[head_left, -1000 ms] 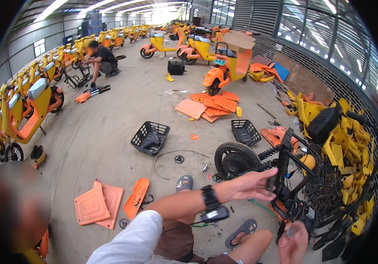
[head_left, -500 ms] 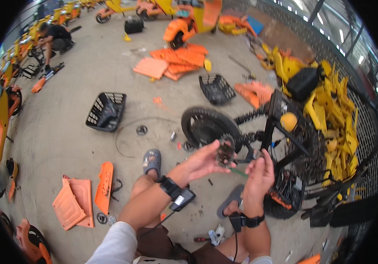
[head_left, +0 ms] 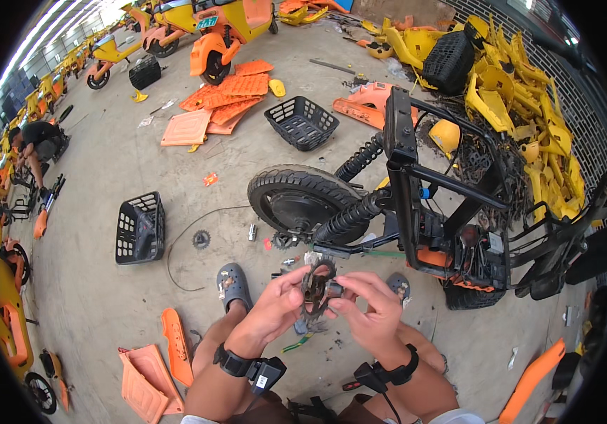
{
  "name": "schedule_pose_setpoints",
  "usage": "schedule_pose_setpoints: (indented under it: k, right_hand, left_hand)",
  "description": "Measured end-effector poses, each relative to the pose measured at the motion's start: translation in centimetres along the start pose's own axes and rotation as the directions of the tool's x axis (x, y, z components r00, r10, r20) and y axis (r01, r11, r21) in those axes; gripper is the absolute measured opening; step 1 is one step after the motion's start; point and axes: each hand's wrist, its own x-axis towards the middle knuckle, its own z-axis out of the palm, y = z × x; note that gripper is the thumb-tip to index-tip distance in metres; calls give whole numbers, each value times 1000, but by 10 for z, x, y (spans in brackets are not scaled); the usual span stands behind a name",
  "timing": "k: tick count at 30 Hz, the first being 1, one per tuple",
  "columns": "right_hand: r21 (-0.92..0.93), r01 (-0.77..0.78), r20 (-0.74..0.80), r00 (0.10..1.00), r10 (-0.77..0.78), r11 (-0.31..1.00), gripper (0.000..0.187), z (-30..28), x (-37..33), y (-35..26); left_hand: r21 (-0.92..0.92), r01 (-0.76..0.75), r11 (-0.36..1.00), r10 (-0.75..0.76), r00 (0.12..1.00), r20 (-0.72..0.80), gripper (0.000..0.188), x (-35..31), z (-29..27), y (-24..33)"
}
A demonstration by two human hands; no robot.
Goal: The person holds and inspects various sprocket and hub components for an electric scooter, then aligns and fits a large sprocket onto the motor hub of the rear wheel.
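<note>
Between my hands is a dark, greasy toothed sprocket [head_left: 310, 300], held up on edge. My left hand [head_left: 269, 314] grips its left side with thumb and fingers. With fingertips and thumb, my right hand [head_left: 372, 305] pinches a short metal cylinder [head_left: 334, 289] against the sprocket's right face; whether it sits inside the sprocket's hole I cannot tell. Just beyond stands a stripped black scooter frame [head_left: 406, 191], with its rear wheel [head_left: 296, 205] and coil shock absorbers [head_left: 349, 218]. A similar sprocket [head_left: 201, 239] lies on the floor to the left.
Two black plastic baskets [head_left: 302, 121] [head_left: 139, 227] lie on the floor. Orange panels [head_left: 227, 99] are piled ahead, others [head_left: 149, 381] at lower left. Yellow body parts [head_left: 494, 92] heap up along the right wall. A thin cable [head_left: 176, 247] curves across the floor. Another person [head_left: 35, 145] crouches far left.
My right hand has come in to the sprocket and now presses the metal cylinder to it; before, it was held apart. My view has shifted, and both hands appear lower.
</note>
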Motion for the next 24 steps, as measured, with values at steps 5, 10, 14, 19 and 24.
schedule_pose_setpoints:
  k: [5,10,14,19,24]
  right_hand:
    - [-99,21,19,1000,-19,995,31,7,1,-7]
    - [-163,64,43,997,-57,985,30,8,-2,-6]
    - [-270,114,18,993,-114,956,30,12,-1,-6]
    - [-312,117,38,993,-111,943,29,12,3,-3]
    - [-369,202,53,979,-197,907,28,13,4,6]
  left_hand:
    - [3,-31,1000,31,999,8,85,-1,1,-8]
    - [-132,-7,991,-6,996,-94,65,-4,0,-19]
    - [21,38,999,-31,962,-270,56,0,7,-23]
    - [-66,9,998,-27,957,-290,54,3,11,-18]
    - [52,-8,999,27,929,-370,52,11,8,-21]
